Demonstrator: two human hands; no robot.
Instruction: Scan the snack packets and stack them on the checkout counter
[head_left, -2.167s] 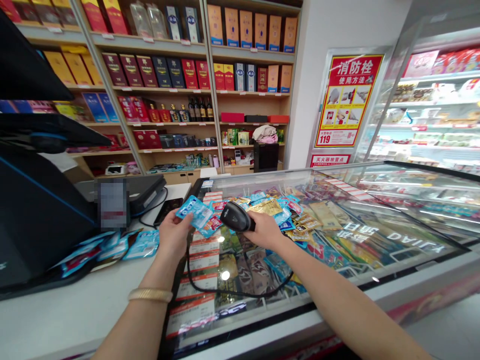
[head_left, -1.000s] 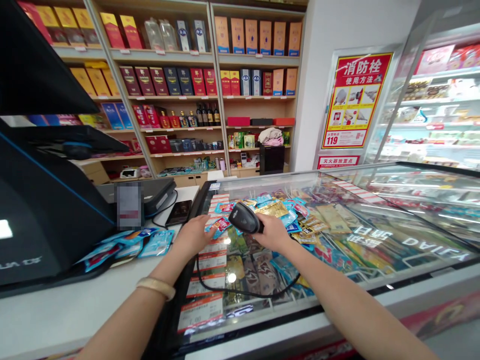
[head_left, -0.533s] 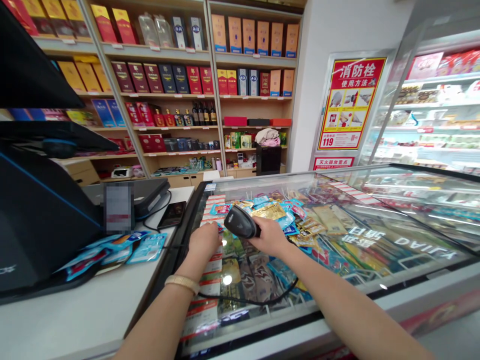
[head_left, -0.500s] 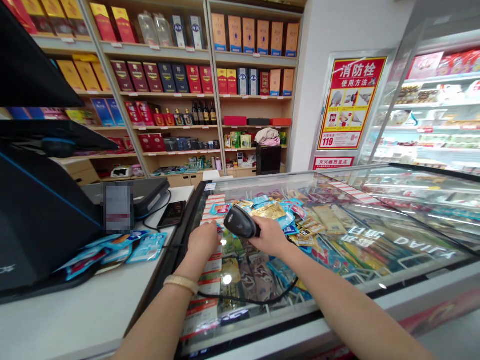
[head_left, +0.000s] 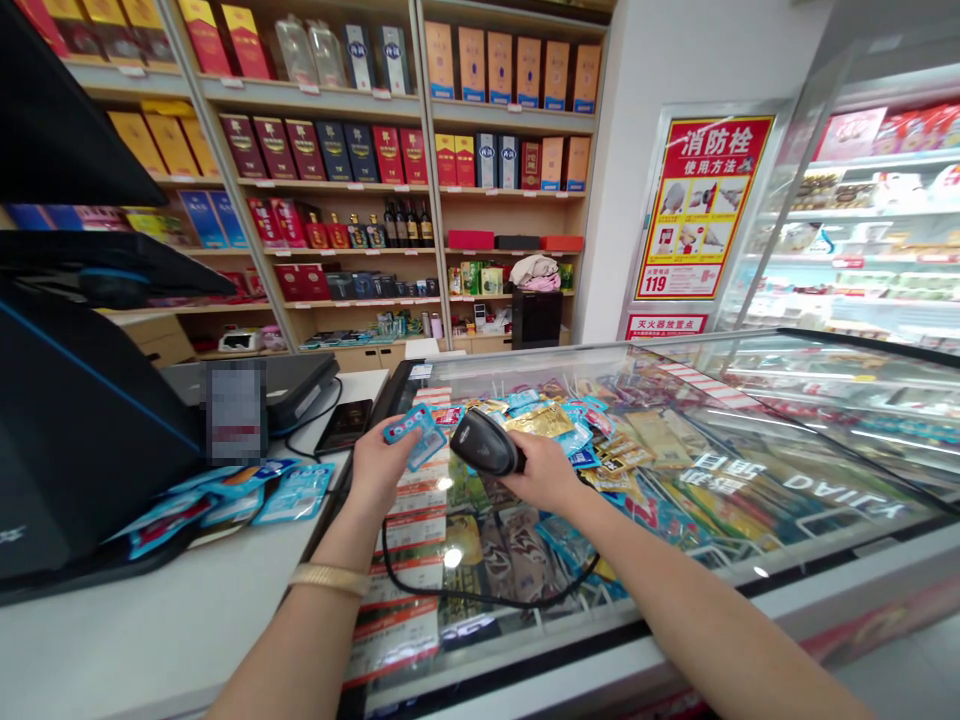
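Note:
Pinched in my left hand point(head_left: 381, 462) is a small blue snack packet point(head_left: 417, 436), held up over the left edge of the glass-topped freezer point(head_left: 480, 690). My right hand point(head_left: 546, 468) is wrapped round the handle of a black barcode scanner point(head_left: 484, 443), whose head points left toward the packet with a small gap between. From the scanner a black cable point(head_left: 487, 600) loops across the glass. Just behind the scanner lies a pile of blue and gold snack packets point(head_left: 544, 420) on the freezer top.
More blue packets point(head_left: 292, 494) lie on the white counter point(head_left: 202, 640) at left, beside a dark checkout terminal point(head_left: 82, 430) and a phone point(head_left: 344, 426). Shelves of boxed bottles point(head_left: 337, 155) stand behind. A red-framed poster point(head_left: 705, 205) hangs on the wall, and a refrigerated display point(head_left: 885, 210) is at right.
My left hand has moved left and turned, lifting the blue packet into view away from the glass. The scanner in my right hand has hardly moved.

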